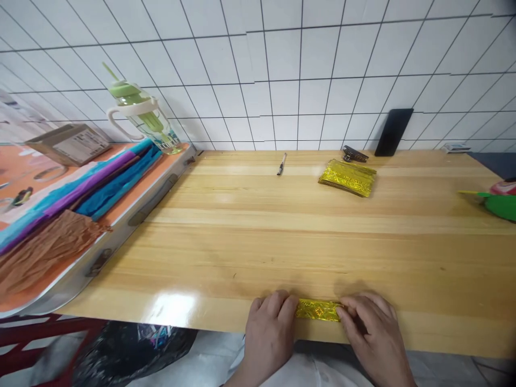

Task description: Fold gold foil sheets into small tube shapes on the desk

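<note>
At the near edge of the pale wooden bench (242, 231), your left hand (271, 328) closes over one end of a narrow, patterned gold foil strip (318, 310) while your right hand (374, 333) pinches the other between thumb and fingers. Such thin foil is best kept flat, its long edges parallel, with light, even pressure at both ends to avoid creasing it askew. Beyond your two hands and single strip lie one stack of gold foil pieces (349, 177), its layers too tight to count, one pen (281, 164) and one black toothed clip (355, 155).
</note>
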The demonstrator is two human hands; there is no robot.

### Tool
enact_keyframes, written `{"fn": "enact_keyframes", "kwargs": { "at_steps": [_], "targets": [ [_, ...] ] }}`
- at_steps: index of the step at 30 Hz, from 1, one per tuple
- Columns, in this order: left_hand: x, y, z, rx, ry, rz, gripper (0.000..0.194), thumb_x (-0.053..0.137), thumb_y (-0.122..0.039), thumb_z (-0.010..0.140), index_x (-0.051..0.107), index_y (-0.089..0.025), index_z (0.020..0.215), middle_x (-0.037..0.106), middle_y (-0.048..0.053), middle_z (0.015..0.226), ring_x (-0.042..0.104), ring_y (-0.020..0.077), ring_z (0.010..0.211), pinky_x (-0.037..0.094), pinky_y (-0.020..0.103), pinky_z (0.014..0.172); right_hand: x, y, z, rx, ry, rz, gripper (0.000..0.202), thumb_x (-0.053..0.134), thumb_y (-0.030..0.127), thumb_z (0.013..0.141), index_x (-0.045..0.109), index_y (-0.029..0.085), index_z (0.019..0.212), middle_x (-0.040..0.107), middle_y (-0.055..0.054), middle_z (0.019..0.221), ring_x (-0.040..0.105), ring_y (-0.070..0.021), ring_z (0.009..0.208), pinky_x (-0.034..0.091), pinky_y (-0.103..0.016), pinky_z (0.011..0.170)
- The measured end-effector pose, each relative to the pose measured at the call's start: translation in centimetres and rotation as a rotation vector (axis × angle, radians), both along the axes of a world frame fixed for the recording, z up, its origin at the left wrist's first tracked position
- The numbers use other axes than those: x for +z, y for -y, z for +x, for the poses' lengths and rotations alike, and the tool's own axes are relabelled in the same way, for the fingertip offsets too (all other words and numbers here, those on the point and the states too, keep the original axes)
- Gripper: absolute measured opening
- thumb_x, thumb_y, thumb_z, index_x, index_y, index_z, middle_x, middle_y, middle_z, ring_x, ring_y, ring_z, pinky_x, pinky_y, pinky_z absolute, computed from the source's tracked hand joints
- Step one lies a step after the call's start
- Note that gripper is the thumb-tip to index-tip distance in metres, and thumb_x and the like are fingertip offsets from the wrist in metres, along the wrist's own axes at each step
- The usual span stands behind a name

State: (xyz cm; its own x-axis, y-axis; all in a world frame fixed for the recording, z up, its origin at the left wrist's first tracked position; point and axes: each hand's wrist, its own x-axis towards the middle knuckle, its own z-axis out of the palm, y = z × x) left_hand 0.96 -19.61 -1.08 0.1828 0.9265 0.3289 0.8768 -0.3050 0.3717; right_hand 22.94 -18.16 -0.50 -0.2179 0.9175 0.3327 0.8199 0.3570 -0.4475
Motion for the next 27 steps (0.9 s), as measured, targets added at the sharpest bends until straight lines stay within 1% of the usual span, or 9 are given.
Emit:
{"fn": "enact_keyframes", "kwargs": {
  "at_steps": [5,10,13,16,21,25,27],
  "targets": [
    [-0.2,-0.1,0.0,-0.004,-0.031,0.02,0.025,0.04,-0.009,0.084,0.058,-0.023,0.094,0.061,0.003,0.088,0.054,0.0177,0.073,0.029,0.031,0.065,0.5,0.0,0.2,0.002,-0.008,-0.016,0.01,0.058,0.033,0.085,0.059,0.023,0.088,0.063,-0.002,0.081,0.054,-0.0222,0.085,0.037,-0.037,0.078],
    [-0.1,-0.2,0.0,0.0,-0.04,0.024,0.025,0.04,-0.008,0.083,0.058,-0.023,0.093,0.061,0.003,0.092,0.055,0.017,0.075,0.03,0.031,0.066,0.4,-0.1,0.5,0.035,0.031,-0.045,0.012,0.056,0.034,0.086,0.06,0.025,0.092,0.063,-0.002,0.081,0.054,-0.0219,0.084,0.037,-0.036,0.077],
    [0.0,-0.1,0.0,-0.012,-0.041,0.038,0.03,0.04,-0.007,0.082,0.058,-0.023,0.1,0.062,0.004,0.097,0.056,0.0168,0.076,0.031,0.031,0.066,0.3,-0.4,0.8,0.042,0.077,-0.048,0.012,0.056,0.036,0.086,0.061,0.025,0.09,0.063,-0.002,0.079,0.054,-0.0225,0.084,0.036,-0.035,0.074],
    [0.0,-0.1,0.0,-0.024,-0.066,0.046,0.036,0.039,-0.006,0.081,0.057,-0.025,0.106,0.063,0.003,0.097,0.056,0.0176,0.075,0.03,0.032,0.066,0.5,-0.8,0.8,0.039,0.111,-0.041,0.015,0.058,0.039,0.085,0.061,0.025,0.084,0.063,-0.001,0.077,0.054,-0.0217,0.082,0.035,-0.035,0.073],
    [0.1,-0.2,0.1,-0.031,-0.04,0.076,0.031,0.04,-0.006,0.081,0.06,-0.023,0.1,0.064,0.003,0.094,0.056,0.0174,0.074,0.03,0.032,0.065,1.1,-1.3,0.5,0.025,0.12,-0.059,0.017,0.058,0.04,0.084,0.06,0.025,0.077,0.061,0.0,0.072,0.052,-0.0193,0.075,0.033,-0.033,0.071],
    [0.0,-0.2,0.1,-0.032,-0.052,0.07,0.029,0.043,-0.008,0.082,0.061,-0.021,0.1,0.063,0.005,0.093,0.054,0.0186,0.074,0.031,0.031,0.064,1.3,-1.6,0.4,0.031,0.122,-0.091,0.019,0.057,0.039,0.085,0.059,0.024,0.073,0.059,0.0,0.07,0.05,-0.0195,0.074,0.033,-0.033,0.07],
    [-0.2,-0.1,0.0,-0.047,-0.055,0.073,0.031,0.043,-0.008,0.083,0.061,-0.021,0.103,0.063,0.006,0.097,0.053,0.0201,0.078,0.032,0.032,0.066,1.2,-1.6,0.3,0.034,0.127,-0.106,0.018,0.058,0.038,0.084,0.058,0.024,0.073,0.059,0.0,0.07,0.05,-0.0201,0.075,0.033,-0.033,0.07]
  ]
}}
